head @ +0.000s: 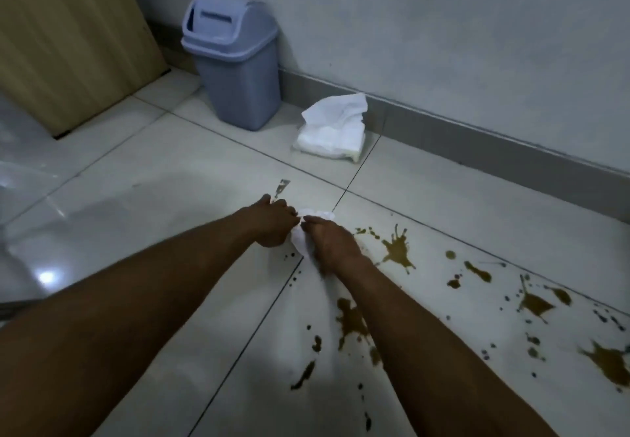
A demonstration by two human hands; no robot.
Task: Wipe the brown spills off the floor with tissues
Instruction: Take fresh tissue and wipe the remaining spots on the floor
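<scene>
Both my hands meet over the pale tiled floor and hold one crumpled white tissue between them. My left hand pinches its left side with curled fingers. My right hand grips its right side. Brown spills lie to the right: a star-shaped splash just beyond my right hand, a larger patch beside my right forearm, and several blots toward the right edge. A pack of white tissues sits by the wall, one sheet sticking up.
A blue-grey swing-lid bin stands in the corner, left of the tissue pack. A wooden door or panel fills the upper left. A grey skirting board runs along the white wall. A small smear marks the floor beyond my left hand.
</scene>
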